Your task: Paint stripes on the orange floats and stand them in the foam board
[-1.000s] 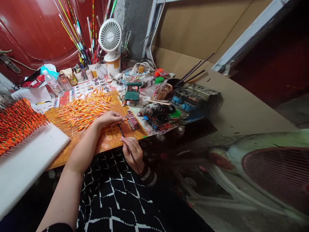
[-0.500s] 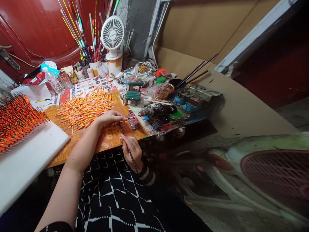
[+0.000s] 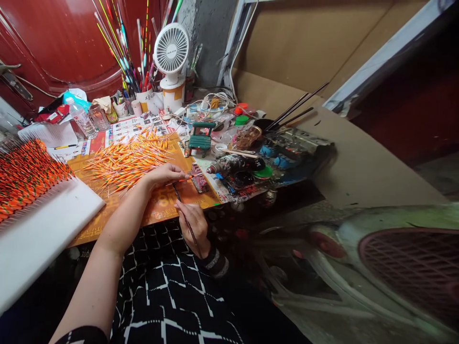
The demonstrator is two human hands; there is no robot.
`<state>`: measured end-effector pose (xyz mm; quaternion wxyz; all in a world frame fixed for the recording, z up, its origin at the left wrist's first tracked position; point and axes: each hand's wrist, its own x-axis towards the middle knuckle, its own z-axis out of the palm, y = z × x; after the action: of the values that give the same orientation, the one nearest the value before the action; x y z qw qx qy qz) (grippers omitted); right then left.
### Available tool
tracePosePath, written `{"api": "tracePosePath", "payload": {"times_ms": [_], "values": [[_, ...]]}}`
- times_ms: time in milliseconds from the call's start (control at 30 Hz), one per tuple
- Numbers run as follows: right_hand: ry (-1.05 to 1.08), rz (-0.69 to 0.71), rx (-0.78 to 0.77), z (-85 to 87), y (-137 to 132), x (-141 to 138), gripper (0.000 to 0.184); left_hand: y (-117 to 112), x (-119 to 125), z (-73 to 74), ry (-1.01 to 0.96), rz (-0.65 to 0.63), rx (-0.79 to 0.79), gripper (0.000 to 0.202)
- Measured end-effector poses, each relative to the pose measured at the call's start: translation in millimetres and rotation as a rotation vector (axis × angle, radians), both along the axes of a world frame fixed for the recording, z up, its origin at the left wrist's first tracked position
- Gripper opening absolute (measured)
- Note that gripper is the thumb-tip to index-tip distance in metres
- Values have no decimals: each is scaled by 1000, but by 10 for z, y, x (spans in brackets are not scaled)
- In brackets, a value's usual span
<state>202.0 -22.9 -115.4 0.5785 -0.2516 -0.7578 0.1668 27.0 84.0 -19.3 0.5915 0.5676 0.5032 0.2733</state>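
Note:
My left hand [image 3: 162, 175] rests on the orange mat [image 3: 161, 203] and pinches a thin orange fishing float [image 3: 181, 180] at its tip, beside the small paint-stained stand [image 3: 198, 177]. My right hand [image 3: 192, 225], at the table's front edge, grips a thin dark paintbrush [image 3: 178, 197] whose tip points up at the float. Behind my left hand lies a pile of orange floats [image 3: 127, 160].
A white foam board [image 3: 43, 229] with rows of stuck floats [image 3: 25, 174] is at left. Small white fan [image 3: 171, 50], cups of long floats [image 3: 143, 98], green mini bench [image 3: 201, 138], paint pots [image 3: 263, 171] and brushes [image 3: 294, 107] crowd the back. A large floor fan [image 3: 405, 267] stands at right.
The view has shifted slightly. My right hand has edged left and the brush tip sits closer to the float; my left hand keeps its hold.

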Motion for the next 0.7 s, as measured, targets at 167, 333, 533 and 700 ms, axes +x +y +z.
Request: {"api": "tracePosePath", "payload": {"times_ms": [167, 333, 533, 700], "values": [[-55, 32, -17, -5, -14, 1, 49, -8, 18, 22, 8, -5, -3, 48], [-85, 51, -28, -15, -18, 6, 48, -44, 38, 75, 13, -2, -14, 52], [-114, 25, -20, -25, -21, 4, 49, -41, 41, 74, 1, -20, -6, 53], [-91, 32, -26, -25, -16, 3, 49, -40, 42, 79, 6, -17, -9, 53]]}}
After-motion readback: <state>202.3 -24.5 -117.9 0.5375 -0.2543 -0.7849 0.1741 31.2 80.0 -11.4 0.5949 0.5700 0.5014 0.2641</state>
